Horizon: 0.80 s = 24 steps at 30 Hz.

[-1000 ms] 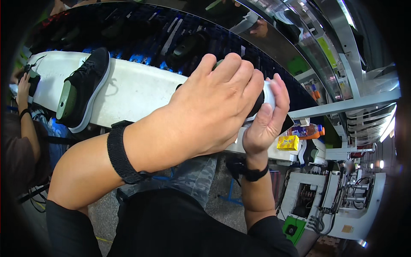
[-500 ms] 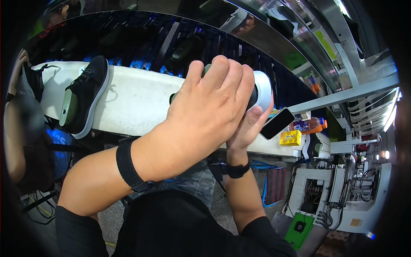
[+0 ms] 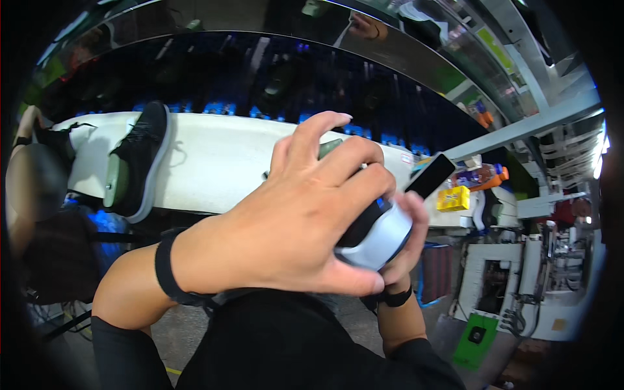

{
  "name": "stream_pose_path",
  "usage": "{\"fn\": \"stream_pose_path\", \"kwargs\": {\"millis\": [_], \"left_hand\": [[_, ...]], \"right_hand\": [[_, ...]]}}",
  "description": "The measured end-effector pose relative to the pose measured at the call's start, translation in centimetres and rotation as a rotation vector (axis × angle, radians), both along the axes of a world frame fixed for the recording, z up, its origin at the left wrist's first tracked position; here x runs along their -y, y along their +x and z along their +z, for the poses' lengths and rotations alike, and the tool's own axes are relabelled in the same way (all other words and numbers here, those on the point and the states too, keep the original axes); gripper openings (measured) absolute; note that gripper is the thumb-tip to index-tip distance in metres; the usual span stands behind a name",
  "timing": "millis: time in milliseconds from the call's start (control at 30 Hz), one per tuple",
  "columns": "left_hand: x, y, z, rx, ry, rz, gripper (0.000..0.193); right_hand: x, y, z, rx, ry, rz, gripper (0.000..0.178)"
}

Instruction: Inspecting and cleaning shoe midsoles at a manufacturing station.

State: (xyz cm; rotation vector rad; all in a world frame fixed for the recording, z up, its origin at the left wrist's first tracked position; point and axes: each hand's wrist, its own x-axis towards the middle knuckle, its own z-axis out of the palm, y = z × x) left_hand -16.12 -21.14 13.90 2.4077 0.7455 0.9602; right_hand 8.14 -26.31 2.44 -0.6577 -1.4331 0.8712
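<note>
A black shoe with a thick white sole (image 3: 380, 239) is between my two hands, tilted with its sole end toward me. My left hand (image 3: 296, 211) lies over it, fingers curled across the upper and the thumb reaching along the sole. A bit of green shoe last shows between those fingers. My right hand (image 3: 408, 244) grips the shoe from the far right side, partly hidden behind the sole. On the white bench (image 3: 214, 153) to the left rests another black shoe (image 3: 146, 153), with a green last in its opening.
A dark conveyor (image 3: 214, 75) with blue-lit rollers runs behind the bench. At the bench's right end are a phone (image 3: 430, 175), a yellow box (image 3: 453, 199) and a bottle with an orange cap (image 3: 481, 175). Another person's arm (image 3: 26, 123) is at far left, beside a dark shoe.
Both hands and the shoe have come lower and nearer to me. The shoe has turned, so more white sole shows. My left fingers have spread, and its thumb now shows beside the sole.
</note>
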Motion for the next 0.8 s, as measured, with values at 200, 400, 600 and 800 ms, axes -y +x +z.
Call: {"fn": "stream_pose_path", "kwargs": {"millis": [200, 400, 600, 800], "left_hand": [[1.9, -5.0, 1.2, -0.074, -0.181, 0.063, 0.126], [2.8, -11.4, 1.7, -0.202, -0.65, 0.096, 0.109], [4.3, -13.9, -6.6, -0.269, -0.511, 0.378, 0.134], [5.9, -14.2, -9.7, -0.162, -0.553, 0.561, 0.132]], "right_hand": [[-0.2, -4.0, -8.7, 0.319, 0.267, -0.258, 0.057], [-2.9, -5.8, -6.0, 0.42, 0.451, -0.174, 0.051], [-3.8, -8.5, -6.0, 0.544, 0.477, -0.118, 0.048], [-3.6, -9.7, -5.7, 0.657, 0.344, -0.152, 0.051]]}}
